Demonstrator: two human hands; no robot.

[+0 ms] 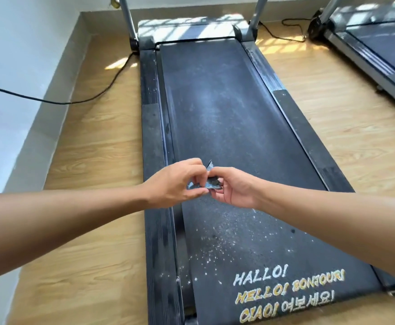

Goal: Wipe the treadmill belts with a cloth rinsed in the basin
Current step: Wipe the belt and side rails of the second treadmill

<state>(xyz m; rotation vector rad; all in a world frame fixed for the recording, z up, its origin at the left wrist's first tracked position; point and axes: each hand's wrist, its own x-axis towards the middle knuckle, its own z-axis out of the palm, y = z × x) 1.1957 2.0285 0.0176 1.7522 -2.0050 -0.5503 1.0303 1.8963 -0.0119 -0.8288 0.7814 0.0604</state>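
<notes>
- Fingertips of both hands meet on a small, dark blue-grey cloth (215,184) and pinch it between them. One corner of the fabric pokes up above the knuckles.
- The left hand (175,182) curls its fingers and thumb onto the cloth's left edge, the back of the hand facing the camera.
- The right hand (235,190) grips the right edge, fingers bent beneath the fabric.
- The cloth is held over the black treadmill belt (227,109), nearer the belt's left edge than its right, about midway along its length.
- Two bare forearms reach in from the near left and the near right.
- White specks (215,252) dot the belt just near of the hands, and a pale dusty haze lies farther up it.
- Printed greetings (285,292) mark the belt's near end: "HALLO!", "HELLO! BONJOUR!", "CIAO!".
- Dark side rails (154,137) flank the belt, and grey uprights (127,17) rise at the far end.
- A black cable (74,102) trails over the wooden floor (98,148) on the left, beside a white wall (15,66).
- A second treadmill (379,55) stands at the far right, in patches of sunlight.
</notes>
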